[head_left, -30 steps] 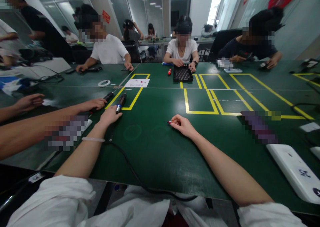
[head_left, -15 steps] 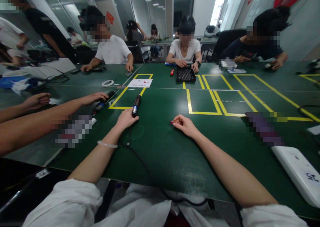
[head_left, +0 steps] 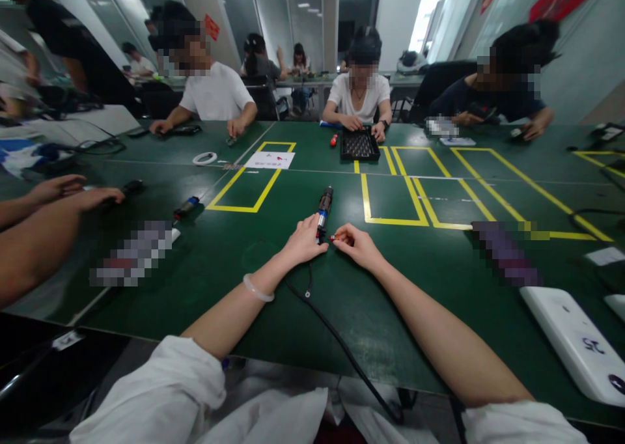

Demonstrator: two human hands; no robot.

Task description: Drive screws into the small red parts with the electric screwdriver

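Observation:
My left hand (head_left: 303, 239) is closed around the lower end of a dark cylindrical tool with blue and silver bands (head_left: 323, 208), which lies on the green table pointing away from me. Its exact kind is unclear. In a pinch, my right hand (head_left: 359, 244) has a small red-tipped piece (head_left: 334, 238), too small to name, close to the tool's near end. The fingers of the two hands are only slightly apart. A black cable (head_left: 336, 330) runs from below my left wrist over the table edge.
On the left is a similar cylinder (head_left: 186, 207), near another person's hands (head_left: 92, 196). Yellow tape outlines (head_left: 395, 221) and a printed paper (head_left: 270, 160) lie ahead. Across the table, a person handles a black tray (head_left: 359, 157). A white power bank (head_left: 569, 343) lies at right.
My left hand has moved right with the banded tool, bringing it beside my right hand. The neighbour's hand at left has drawn back from the other cylinder.

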